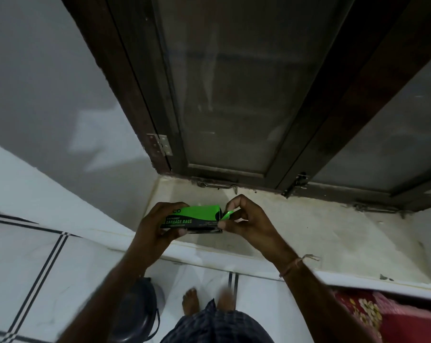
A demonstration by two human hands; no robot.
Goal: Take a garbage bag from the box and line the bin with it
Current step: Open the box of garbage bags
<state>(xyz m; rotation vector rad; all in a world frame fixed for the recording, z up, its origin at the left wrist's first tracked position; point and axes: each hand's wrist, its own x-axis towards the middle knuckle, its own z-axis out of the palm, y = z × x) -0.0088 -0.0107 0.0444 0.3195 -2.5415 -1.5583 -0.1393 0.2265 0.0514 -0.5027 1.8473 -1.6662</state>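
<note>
Green-and-black garbage bag box (192,217), gripped by the left hand (157,229) above the window sill (308,224), as the right hand (246,219) pinches its end flap (226,215); a steady, gentle pull seems wisest (dark bin (137,310) stands on the floor, near left).

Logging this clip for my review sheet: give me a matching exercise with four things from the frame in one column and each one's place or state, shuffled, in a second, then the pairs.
Things:
1. box
2. bin
3. flowered cloth
4. right hand

Place or state:
a. on the tiled floor beside the bare feet
b. pinches the green flap
c. bottom right corner of the view, below the ledge
d. gripped by the left hand

Pairs: 1-d, 2-a, 3-c, 4-b.
</note>
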